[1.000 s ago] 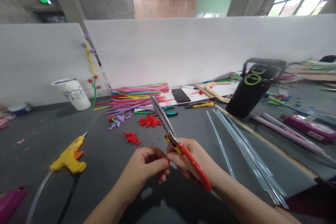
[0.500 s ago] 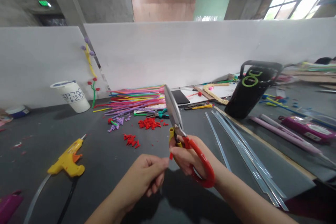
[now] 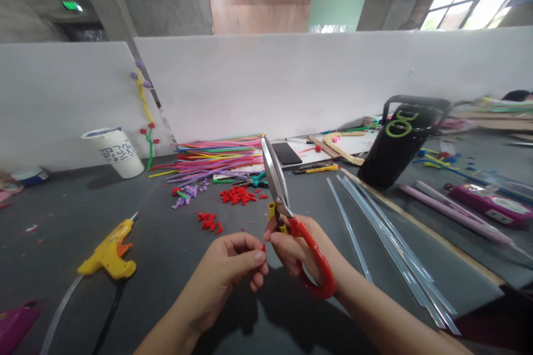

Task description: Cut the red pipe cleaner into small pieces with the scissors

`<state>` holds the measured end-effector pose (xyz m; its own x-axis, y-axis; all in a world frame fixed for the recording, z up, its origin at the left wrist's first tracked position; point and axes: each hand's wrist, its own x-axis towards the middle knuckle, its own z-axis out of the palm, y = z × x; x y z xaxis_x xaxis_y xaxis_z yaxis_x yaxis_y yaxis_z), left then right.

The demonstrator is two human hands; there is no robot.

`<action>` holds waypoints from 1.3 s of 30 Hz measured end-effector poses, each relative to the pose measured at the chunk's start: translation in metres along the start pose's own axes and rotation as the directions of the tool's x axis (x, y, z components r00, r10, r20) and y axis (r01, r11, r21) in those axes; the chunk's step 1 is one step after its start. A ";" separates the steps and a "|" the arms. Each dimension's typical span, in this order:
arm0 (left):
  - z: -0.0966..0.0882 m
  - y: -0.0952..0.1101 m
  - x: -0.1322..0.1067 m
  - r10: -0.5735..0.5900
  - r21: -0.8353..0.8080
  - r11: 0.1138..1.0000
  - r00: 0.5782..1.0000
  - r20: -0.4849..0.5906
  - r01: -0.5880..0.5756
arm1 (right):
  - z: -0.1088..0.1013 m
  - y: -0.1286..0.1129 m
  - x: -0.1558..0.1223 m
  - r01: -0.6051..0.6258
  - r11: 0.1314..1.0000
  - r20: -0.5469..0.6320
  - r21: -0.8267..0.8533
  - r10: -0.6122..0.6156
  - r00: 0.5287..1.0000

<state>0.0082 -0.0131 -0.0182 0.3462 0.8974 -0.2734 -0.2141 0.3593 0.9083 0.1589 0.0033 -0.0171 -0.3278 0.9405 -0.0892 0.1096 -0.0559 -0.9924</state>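
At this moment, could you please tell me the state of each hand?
Left hand: closed, pinching a small red piece.
Right hand: closed, holding the red-handled scissors, blades pointing upward.

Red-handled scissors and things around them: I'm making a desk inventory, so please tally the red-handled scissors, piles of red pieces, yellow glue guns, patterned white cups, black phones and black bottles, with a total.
Red-handled scissors: 1
Piles of red pieces: 2
Yellow glue gun: 1
Patterned white cup: 1
Black phone: 1
Black bottle: 1
Total: 7
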 end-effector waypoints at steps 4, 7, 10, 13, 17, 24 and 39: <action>0.003 0.000 0.001 0.063 0.093 0.994 0.992 -0.110 -0.053 | 0.001 0.001 0.000 0.027 1.000 0.014 -0.009 -0.027 1.000; 0.004 -0.001 0.001 0.084 0.150 0.987 0.987 -0.140 -0.062 | 0.001 0.002 0.001 0.018 0.999 0.012 -0.030 -0.017 1.000; 0.004 0.000 0.000 0.093 0.166 0.984 0.986 -0.140 -0.069 | 0.001 0.003 0.001 0.009 0.999 0.017 -0.039 -0.008 1.000; 0.004 0.002 -0.001 0.052 0.120 0.992 0.995 -0.090 -0.041 | 0.000 0.004 0.001 0.025 0.999 0.045 -0.044 -0.023 0.999; 0.004 0.002 -0.001 -0.010 0.069 0.998 0.998 -0.055 0.013 | -0.001 0.003 0.000 0.026 0.998 0.083 -0.049 -0.022 0.996; 0.006 0.001 -0.002 0.047 0.107 0.993 0.996 -0.073 -0.039 | -0.002 0.005 0.000 0.037 0.998 0.104 -0.042 -0.033 0.994; 0.004 0.003 -0.002 0.115 0.188 0.978 0.987 -0.115 -0.092 | -0.002 0.000 -0.001 0.039 0.998 0.092 -0.040 -0.035 0.995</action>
<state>0.0111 -0.0145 -0.0135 0.2115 0.9563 -0.2019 -0.0690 0.2207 0.9729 0.1607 0.0034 -0.0166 -0.4162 0.9072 -0.0616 0.1345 -0.0056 -0.9909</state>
